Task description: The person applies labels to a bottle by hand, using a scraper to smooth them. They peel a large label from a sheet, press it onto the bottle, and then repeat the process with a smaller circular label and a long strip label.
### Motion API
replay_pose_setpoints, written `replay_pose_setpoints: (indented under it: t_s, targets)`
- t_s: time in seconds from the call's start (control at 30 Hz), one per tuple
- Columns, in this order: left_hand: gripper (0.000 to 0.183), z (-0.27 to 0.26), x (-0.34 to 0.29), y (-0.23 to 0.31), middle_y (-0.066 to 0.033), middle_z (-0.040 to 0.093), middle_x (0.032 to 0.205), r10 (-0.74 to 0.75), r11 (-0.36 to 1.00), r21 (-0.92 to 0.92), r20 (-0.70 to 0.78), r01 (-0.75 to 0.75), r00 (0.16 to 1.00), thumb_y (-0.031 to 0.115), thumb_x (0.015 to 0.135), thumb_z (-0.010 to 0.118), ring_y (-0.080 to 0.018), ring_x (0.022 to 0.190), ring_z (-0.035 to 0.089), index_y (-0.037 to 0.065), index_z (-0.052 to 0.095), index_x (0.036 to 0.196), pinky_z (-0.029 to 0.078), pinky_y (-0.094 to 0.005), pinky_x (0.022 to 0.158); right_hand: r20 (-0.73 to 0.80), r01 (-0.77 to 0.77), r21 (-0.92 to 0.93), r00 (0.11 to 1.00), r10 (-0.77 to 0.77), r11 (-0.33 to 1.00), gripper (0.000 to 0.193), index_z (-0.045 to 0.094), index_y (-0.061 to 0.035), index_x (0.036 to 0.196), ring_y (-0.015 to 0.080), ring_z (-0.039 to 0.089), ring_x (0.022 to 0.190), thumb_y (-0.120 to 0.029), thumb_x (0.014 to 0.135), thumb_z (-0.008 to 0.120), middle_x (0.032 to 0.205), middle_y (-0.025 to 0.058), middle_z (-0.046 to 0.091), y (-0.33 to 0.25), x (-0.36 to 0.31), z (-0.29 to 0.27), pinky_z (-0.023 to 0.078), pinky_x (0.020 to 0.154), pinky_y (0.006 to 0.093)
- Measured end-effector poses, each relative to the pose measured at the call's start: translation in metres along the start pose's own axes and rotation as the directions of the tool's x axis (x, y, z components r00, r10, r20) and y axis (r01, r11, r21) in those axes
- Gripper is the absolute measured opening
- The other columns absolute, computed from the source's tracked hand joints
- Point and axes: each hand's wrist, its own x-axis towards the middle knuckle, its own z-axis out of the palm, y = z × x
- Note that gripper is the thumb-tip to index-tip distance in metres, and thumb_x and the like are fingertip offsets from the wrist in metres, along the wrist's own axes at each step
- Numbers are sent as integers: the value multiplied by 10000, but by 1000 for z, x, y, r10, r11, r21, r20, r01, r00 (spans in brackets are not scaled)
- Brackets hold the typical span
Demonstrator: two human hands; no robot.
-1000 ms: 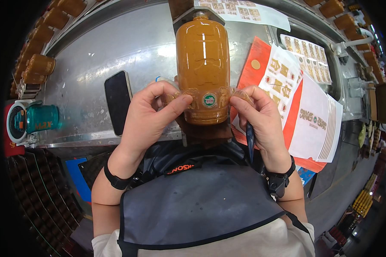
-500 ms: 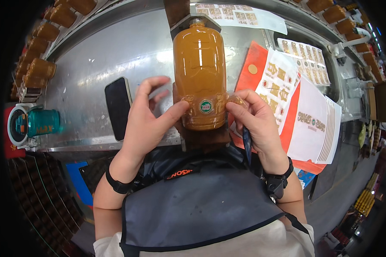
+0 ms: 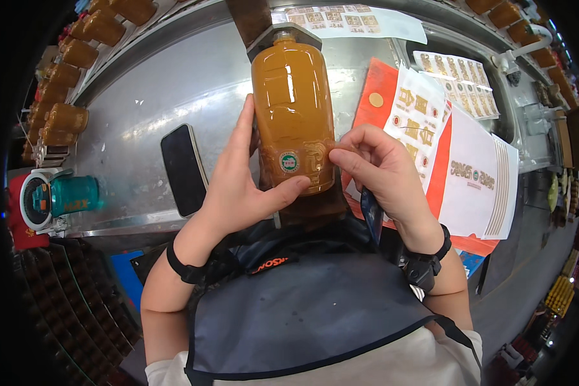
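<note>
A glossy amber-brown bottle [image 3: 291, 96] lies on a dark stand, its neck pointing away from me at a metal bracket [image 3: 264, 40]. Round its lower body sits a clear decal film [image 3: 316, 154] with gold figures and a round green emblem [image 3: 289, 162]. My left hand [image 3: 241, 183] holds the bottle's left side, fingers stretched along it and thumb pressed on the front near the base. At the right side, my right hand [image 3: 370, 154] pinches the film's edge between thumb and forefinger. A dark blue slender object [image 3: 370, 209] hangs below that hand; whether it is held I cannot tell.
A black phone [image 3: 184, 168] lies left on the metal table [image 3: 141, 116]. Decal sheets [image 3: 418, 112] and a red-orange folder [image 3: 374, 96] spread at right, before a sink tap [image 3: 508, 61]. A teal container [image 3: 75, 194] stands far left, below several amber bottles [image 3: 64, 119].
The bottle has turned, carrying the green emblem leftward. My left hand has come onto the bottle's side, its thumb lower. My right hand still pinches at the right, slightly further left.
</note>
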Motion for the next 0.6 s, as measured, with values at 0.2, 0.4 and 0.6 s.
replay_pose_setpoints:
  t_s: [0.2, 0.4, 0.6]
  targets:
    - [1018, 7, 4, 4, -233, 451, 1424, -75, 968, -239, 7, 75, 997, 230, 833, 786, -303, 1316, 486, -77, 101, 1521, 362, -407, 1118, 14, 26, 49, 1000, -27, 998, 97, 613, -28, 949, -17, 493, 626, -89, 928, 685, 758, -42, 606, -6, -2, 3, 342, 529, 164]
    - [907, 13, 6, 5, -226, 475, 1403, -117, 965, -242, -47, 102, 992, 188, 880, 741, -288, 1284, 518, -78, 145, 1510, 393, -397, 1092, 1, 44, 75, 999, -44, 996, 104, 613, -31, 949, -14, 506, 644, -97, 926, 690, 771, -38, 608, -4, 0, 5, 352, 542, 157]
    - [899, 13, 6, 6, -223, 485, 1397, -146, 955, -272, -69, 122, 987, 186, 881, 736, -284, 1284, 520, -80, 150, 1508, 404, -394, 1082, 2, 42, 103, 999, -43, 994, 108, 611, -32, 946, -10, 514, 654, -100, 926, 692, 777, -41, 608, -3, 1, 7, 365, 546, 161]
